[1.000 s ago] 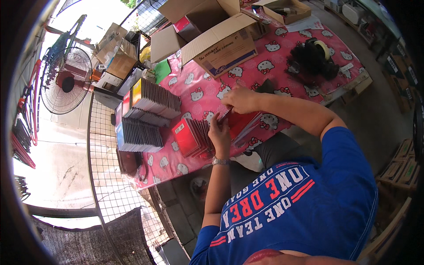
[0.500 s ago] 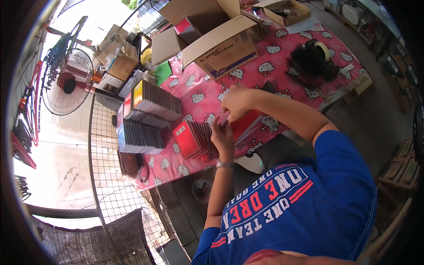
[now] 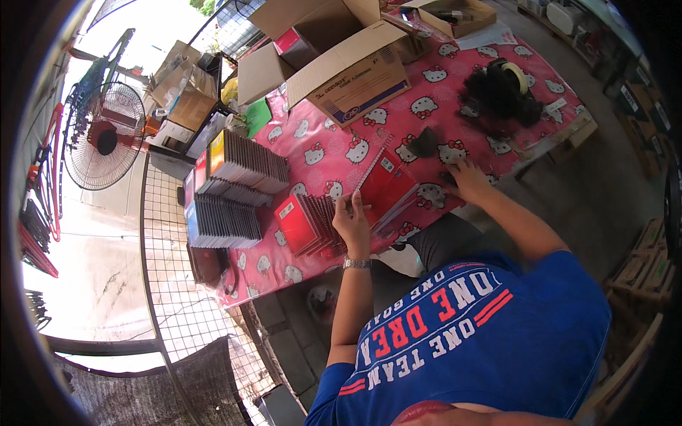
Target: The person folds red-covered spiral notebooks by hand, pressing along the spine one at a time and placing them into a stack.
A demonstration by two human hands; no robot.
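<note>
A red spiral-bound notebook (image 3: 387, 181) lies tilted on the pink tablecloth in front of me, pale sheets showing at its lower edge. My left hand (image 3: 351, 221) rests at its left edge, fingers extended and apart. Just left of that hand stands a leaning row of red spiral notebooks (image 3: 302, 224). Off to the right, my right hand (image 3: 469, 183) reaches over the cloth with its fingers stretched out. Beneath its fingertips is a small dark thing (image 3: 447, 178), too unclear to name. A dark grey piece (image 3: 424, 143) lies beyond the notebook.
Tall stacks of spiral notebooks (image 3: 234, 192) stand at the left. An open cardboard box (image 3: 366, 85) sits at the back, with a shallow carton (image 3: 458, 18) behind it. At the right lies a black bundle (image 3: 501, 96) with a tape roll (image 3: 516, 77). A fan (image 3: 106, 138) is far left.
My hands were together over the notebook with a pinkish thing between them. Now my right hand has moved away to the right, and the notebook's cover is uncovered. My left hand has barely shifted.
</note>
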